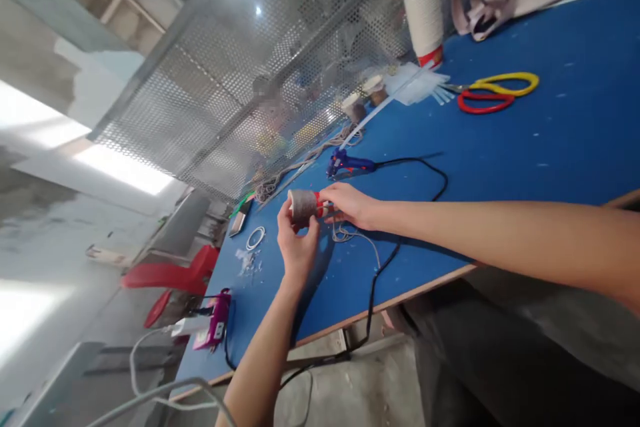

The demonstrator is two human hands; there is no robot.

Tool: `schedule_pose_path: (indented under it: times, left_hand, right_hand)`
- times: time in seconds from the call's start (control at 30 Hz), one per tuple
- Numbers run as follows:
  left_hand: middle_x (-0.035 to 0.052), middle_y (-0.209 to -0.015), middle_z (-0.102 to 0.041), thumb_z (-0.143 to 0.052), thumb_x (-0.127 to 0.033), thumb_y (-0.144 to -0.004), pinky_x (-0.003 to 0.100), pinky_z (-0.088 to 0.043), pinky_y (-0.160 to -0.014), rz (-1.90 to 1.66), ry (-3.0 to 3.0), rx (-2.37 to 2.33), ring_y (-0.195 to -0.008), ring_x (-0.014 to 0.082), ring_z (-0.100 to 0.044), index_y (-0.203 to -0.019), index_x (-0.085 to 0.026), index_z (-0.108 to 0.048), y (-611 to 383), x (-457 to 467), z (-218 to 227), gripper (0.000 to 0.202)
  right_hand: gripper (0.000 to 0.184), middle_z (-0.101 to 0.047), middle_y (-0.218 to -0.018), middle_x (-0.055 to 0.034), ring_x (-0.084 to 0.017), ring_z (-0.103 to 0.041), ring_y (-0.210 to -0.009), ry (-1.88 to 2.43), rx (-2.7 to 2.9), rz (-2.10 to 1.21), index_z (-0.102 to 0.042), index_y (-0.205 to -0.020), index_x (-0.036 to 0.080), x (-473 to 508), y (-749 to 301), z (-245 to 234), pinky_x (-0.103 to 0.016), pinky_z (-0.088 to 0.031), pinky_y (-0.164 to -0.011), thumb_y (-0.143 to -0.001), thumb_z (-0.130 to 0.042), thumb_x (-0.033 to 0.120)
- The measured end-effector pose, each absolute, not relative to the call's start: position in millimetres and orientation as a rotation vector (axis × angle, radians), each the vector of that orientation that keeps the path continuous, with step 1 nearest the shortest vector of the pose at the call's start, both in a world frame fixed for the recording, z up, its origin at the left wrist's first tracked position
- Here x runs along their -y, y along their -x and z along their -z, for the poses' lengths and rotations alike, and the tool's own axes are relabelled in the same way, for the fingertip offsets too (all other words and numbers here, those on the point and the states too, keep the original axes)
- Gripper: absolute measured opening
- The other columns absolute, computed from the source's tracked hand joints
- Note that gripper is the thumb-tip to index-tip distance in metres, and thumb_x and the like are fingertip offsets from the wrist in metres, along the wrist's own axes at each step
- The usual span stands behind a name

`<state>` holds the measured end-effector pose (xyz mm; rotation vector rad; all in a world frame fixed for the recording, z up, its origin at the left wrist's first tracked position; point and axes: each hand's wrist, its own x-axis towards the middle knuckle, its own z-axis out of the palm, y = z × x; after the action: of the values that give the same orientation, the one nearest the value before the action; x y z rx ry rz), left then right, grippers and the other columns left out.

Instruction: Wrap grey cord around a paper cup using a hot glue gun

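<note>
My left hand (299, 247) grips a paper cup (303, 207) lying sideways above the table, thumb and fingers around its pale rim end. Grey cord is wound round the cup's middle, and its other end shows red. At that red end, the fingers of my right hand (347, 203) are closed on the cup; whether they also pinch the cord I cannot tell. A loose length of grey cord (343, 233) trails on the table below my right hand. Just beyond the hands lies a blue glue gun (350, 163) with a white glue stick in its back.
Scissors (485, 93) with red and yellow handles, a cup stack (425, 17) and a plastic bag (413, 83) lie farther back. A perforated metal screen (250, 73) borders the blue table (565, 140). A black cable (373, 300) crosses the front edge near a purple power box (215, 320).
</note>
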<state>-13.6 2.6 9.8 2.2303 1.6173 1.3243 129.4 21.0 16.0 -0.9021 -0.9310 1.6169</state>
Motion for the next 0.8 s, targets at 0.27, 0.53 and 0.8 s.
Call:
schedule_pose_path:
  times: [0.27,0.53,0.8]
  left_hand:
    - [0.0116,-0.113,-0.063,-0.062,-0.024,-0.073,0.027,-0.056,-0.07,-1.438,-2.245,-1.569,-0.084,0.0161,-0.066,-0.122,-0.015,-0.051,14.6,-7.2,-5.0,0.051]
    - [0.0111,-0.117,-0.065,-0.059,-0.026,-0.072,0.031,-0.056,-0.075,-1.386,-2.17,-1.589,-0.087,0.0185,-0.066,-0.126,-0.015,-0.051,6.6,-13.8,0.8,0.056]
    - [0.0109,-0.123,-0.065,-0.055,-0.028,-0.068,0.036,-0.05,-0.093,-1.234,-1.925,-1.534,-0.108,0.0243,-0.062,-0.127,-0.012,-0.053,0.6,-18.8,-5.4,0.061]
  right_hand:
    - [0.017,-0.056,-0.053,0.001,-0.01,-0.055,-0.045,0.902,0.95,-1.638,-0.046,-0.064,0.018,-26.3,-141.5,-10.5,-0.018,-0.04,-0.038,-0.079,-0.052,0.012]
    - [0.018,-0.053,-0.056,0.0051,-0.01,-0.052,-0.052,1.18,1.422,-1.111,-0.046,-0.066,0.02,-26.2,-153.7,-2.1,-0.02,-0.04,-0.049,-0.079,-0.058,0.018]
    - [0.008,-0.065,-0.083,-0.0028,-0.017,-0.059,-0.078,1.003,1.87,-0.505,-0.065,-0.083,0.02,-22.2,-163.5,10.3,-0.029,-0.045,-0.078,-0.079,-0.058,0.016]
